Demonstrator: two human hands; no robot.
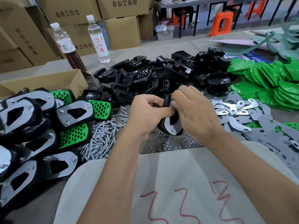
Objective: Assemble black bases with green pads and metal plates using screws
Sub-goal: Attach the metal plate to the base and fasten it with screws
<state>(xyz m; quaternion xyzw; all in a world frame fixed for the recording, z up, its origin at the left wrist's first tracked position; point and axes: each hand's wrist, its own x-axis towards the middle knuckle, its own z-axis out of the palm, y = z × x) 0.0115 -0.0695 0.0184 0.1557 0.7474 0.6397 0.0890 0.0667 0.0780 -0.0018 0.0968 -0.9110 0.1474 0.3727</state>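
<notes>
Both hands, left (150,110) and right (192,109), grip a half-built black plastic base (172,120), shiny metal plate on. Probably fastening it; next needs a small steel nut (163,135) off the desk.

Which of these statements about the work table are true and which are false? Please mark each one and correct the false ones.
1. Both hands hold one black base with a metal plate on it. True: the left hand and right hand grip the base in work.
2. The loose green pads lie at the person's left. False: the green pad pile is at the right.
3. The screws lie left of the nuts. True: the screw pile is left of the nuts.
4. Finished pieces are stacked at the right. False: the finished assemblies are at the left.
5. Both bottles are full of clear water. False: the brown-liquid bottle is partly filled; only the clear bottle holds clear liquid.
</notes>
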